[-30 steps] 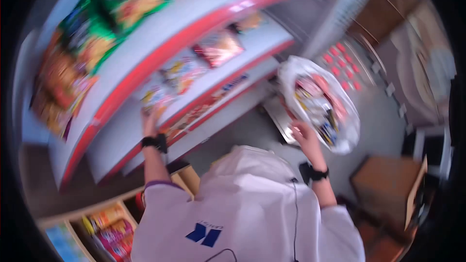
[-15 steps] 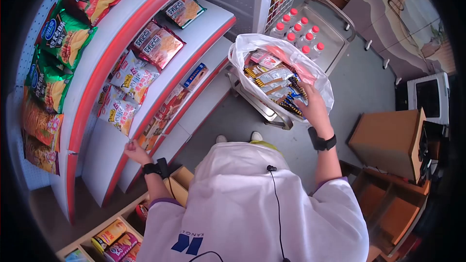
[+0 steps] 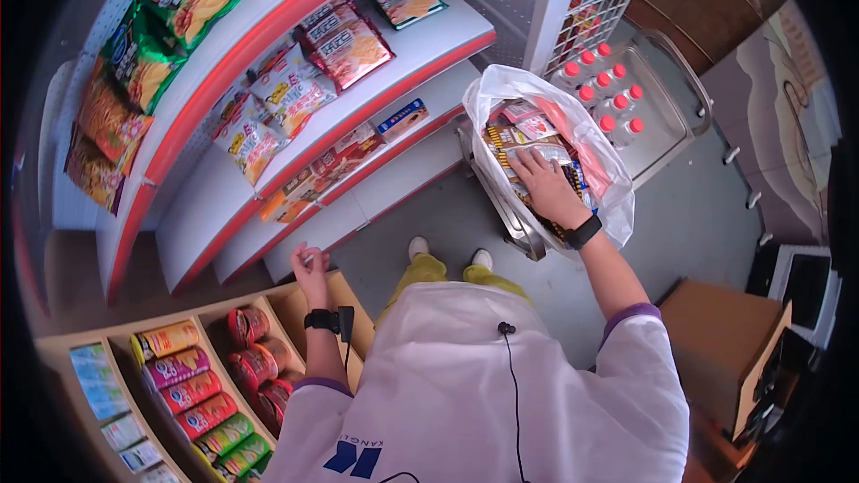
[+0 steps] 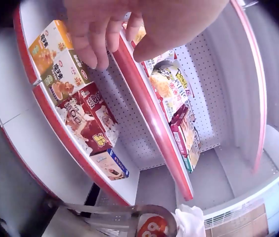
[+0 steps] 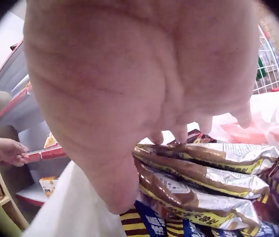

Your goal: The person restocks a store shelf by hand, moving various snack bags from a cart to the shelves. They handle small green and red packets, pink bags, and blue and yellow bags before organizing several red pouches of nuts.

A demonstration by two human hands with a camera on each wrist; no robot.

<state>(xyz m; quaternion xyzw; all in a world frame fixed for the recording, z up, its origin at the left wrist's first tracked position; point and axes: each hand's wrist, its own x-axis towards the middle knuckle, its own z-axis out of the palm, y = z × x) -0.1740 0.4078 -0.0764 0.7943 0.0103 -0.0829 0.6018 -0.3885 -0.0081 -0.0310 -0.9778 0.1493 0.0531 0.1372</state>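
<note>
My right hand lies with spread fingers over the snack packets in a white plastic bag. In the right wrist view, several silver-and-brown packets lie stacked under its fingertips. The bag stands open on a metal cart. My left hand holds nothing; its fingers hang loosely bent between the lower shelves and a wooden bin. Two white chip bags lean on the middle shelf beside red biscuit packs, beyond that hand.
Red-capped bottles stand on the cart behind the bag. Snack boxes line a lower shelf. A compartmented wooden bin with canisters and red tubs is at the lower left. A cardboard box stands at the right.
My left hand has drawn back from the white chip bags on the shelf, down toward the wooden bin. My right hand has moved from the bag's near edge onto the packets inside.
</note>
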